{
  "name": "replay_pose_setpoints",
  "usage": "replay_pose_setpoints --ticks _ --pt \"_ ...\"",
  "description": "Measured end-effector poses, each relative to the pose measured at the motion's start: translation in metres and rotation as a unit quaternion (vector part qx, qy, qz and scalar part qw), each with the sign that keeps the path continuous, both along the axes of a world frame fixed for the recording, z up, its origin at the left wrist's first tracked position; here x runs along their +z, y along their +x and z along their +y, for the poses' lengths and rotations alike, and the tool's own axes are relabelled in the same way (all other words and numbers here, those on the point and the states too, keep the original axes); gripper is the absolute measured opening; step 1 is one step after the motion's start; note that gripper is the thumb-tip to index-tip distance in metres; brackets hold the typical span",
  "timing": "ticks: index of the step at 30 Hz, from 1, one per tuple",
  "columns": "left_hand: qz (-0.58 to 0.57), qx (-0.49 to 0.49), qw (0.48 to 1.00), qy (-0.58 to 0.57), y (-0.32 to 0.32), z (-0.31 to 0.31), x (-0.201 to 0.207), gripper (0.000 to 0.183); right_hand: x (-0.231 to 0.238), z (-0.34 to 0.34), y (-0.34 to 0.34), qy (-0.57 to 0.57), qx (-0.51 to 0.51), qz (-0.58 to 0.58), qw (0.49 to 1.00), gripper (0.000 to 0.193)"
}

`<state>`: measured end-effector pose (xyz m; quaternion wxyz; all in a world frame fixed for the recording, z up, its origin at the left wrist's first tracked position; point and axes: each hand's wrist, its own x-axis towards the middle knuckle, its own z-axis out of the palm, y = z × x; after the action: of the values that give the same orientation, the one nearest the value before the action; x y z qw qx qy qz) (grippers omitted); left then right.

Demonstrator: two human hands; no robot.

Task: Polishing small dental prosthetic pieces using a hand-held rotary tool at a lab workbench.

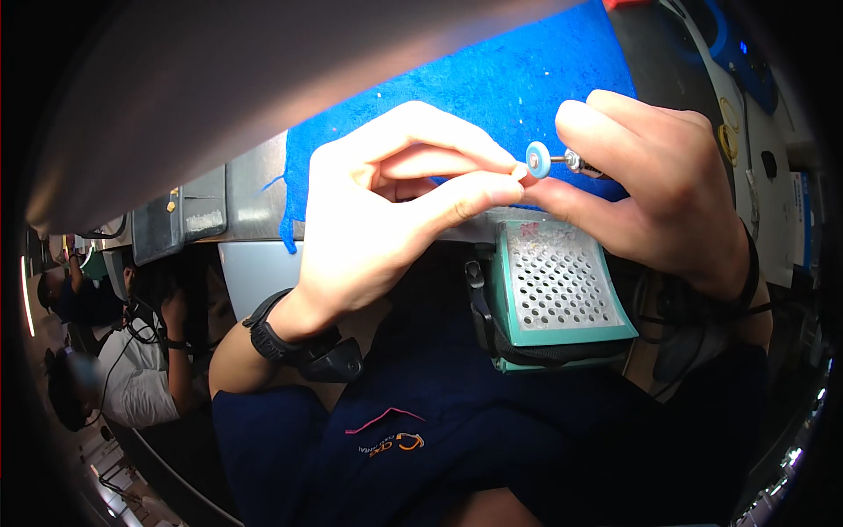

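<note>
Between the thumb and index fingertip of my left hand (369, 189) is a small whitish piece (520, 172), mostly hidden by the fingers. My right hand (659, 176) is closed around a rotary handpiece (575, 163), most of its body covered by the fingers. A pale blue polishing wheel (537, 161) on its metal shank sits right beside the whitish piece; whether they touch I cannot tell. My right thumb reaches to the left fingertips. Just below the hands is a teal-framed box with a perforated, dusty grille (562, 281).
A blue cloth (457, 97) covers the bench behind my hands. A dark tray (202, 206) with small bits lies to the left. Upper left, a large blurred shape blocks the view. Co-workers (136, 378) sit at far left; a blue device (742, 48) stands at upper right.
</note>
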<state>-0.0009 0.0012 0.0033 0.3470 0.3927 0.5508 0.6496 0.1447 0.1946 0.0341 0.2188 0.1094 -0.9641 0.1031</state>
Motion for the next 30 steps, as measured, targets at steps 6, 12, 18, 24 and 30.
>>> replay_pose_setpoints --ticks 6,12,18,24,30 --pt "0.01 0.006 1.0 -0.015 -0.0003 -0.002 0.0004 0.019 -0.0007 -0.0076 0.0018 0.004 -0.004 -0.001 1.0 0.032" --pt "0.007 0.012 1.0 -0.015 -0.0005 -0.0021 -0.0006 0.019 -0.0016 -0.0075 0.0023 0.011 0.004 -0.012 1.0 0.03" --pt "-0.007 0.005 1.0 -0.013 -0.0005 -0.0022 0.0 0.018 0.0007 -0.0059 0.0025 0.014 0.007 -0.02 1.0 0.029" --pt "-0.012 0.043 0.999 -0.007 0.0046 0.0004 0.005 0.021 0.0003 0.0013 -0.0028 -0.016 0.01 0.004 1.0 0.029" --pt "-0.038 0.01 0.997 -0.063 0.0008 -0.0037 0.0083 0.018 0.0015 -0.0002 -0.0035 -0.036 0.002 0.008 0.999 0.029"
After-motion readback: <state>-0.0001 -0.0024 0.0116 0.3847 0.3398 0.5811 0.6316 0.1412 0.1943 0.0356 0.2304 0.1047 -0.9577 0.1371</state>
